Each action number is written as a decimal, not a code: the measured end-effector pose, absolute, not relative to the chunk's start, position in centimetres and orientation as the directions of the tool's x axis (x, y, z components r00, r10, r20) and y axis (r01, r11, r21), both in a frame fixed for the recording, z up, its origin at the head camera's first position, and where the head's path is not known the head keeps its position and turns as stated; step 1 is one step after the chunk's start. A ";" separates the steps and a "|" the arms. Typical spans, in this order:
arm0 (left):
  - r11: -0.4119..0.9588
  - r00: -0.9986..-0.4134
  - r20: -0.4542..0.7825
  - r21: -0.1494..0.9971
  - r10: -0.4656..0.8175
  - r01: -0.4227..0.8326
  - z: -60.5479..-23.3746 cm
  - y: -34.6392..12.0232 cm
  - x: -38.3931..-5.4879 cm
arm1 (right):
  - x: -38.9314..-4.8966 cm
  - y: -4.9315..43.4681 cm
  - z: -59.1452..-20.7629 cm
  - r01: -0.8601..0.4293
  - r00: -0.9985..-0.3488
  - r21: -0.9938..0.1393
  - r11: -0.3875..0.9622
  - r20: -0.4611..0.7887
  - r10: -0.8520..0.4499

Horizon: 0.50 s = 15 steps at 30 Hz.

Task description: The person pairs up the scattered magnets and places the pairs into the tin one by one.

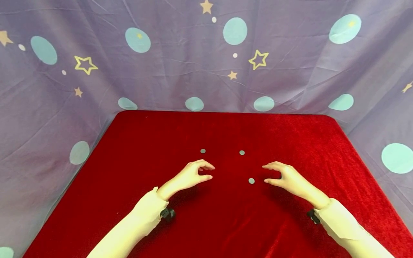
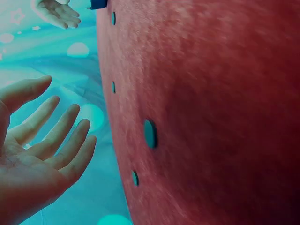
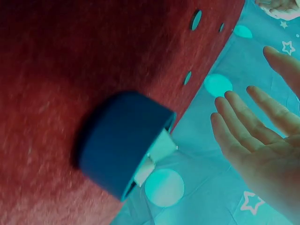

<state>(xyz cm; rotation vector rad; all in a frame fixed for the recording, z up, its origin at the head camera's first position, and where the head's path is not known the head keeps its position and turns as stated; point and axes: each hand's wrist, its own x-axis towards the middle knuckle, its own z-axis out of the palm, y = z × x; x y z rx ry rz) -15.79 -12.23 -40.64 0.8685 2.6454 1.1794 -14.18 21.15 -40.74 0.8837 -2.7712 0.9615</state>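
My left hand (image 1: 193, 173) hovers over the red cloth with its fingers loosely bent and nothing in them. Facing it, my right hand (image 1: 288, 179) is likewise held above the cloth, its relaxed fingers holding nothing. Between and beyond the hands lie small flat grey-green discs: a far left disc (image 1: 203, 151), a far right disc (image 1: 242, 152) and a nearer disc (image 1: 251, 181). Another disc (image 2: 150, 133) shows below my left hand in the left wrist view. Below my right hand stands a dark blue round container (image 3: 124, 143) with pale pieces (image 3: 161, 147) inside; in the head view the hand mostly hides it.
Red velvety cloth (image 1: 193, 222) covers the table. A purple curtain (image 1: 180, 64) with stars and dots hangs behind it and along both sides. Small black wrist devices sit at the left cuff (image 1: 151, 208) and the right cuff (image 1: 338, 218).
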 end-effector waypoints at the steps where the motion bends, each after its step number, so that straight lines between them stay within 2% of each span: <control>1: 0.533 -0.831 0.122 0.714 0.542 0.453 -40.7 -12.5 -15.7 | -14.2 21.0 -40.8 -0.545 -0.830 -0.545 0.638 0.244 -0.501; 10: 0.487 -0.814 0.212 0.710 0.541 0.508 -42.2 -15.0 -15.7 | -14.7 19.6 -41.6 -0.510 -0.832 -0.608 0.609 0.169 -0.528; 15: 0.521 -0.838 0.166 0.715 0.520 0.465 -42.7 -15.6 -15.5 | -15.0 19.2 -42.1 -0.511 -0.820 -0.628 0.587 0.152 -0.551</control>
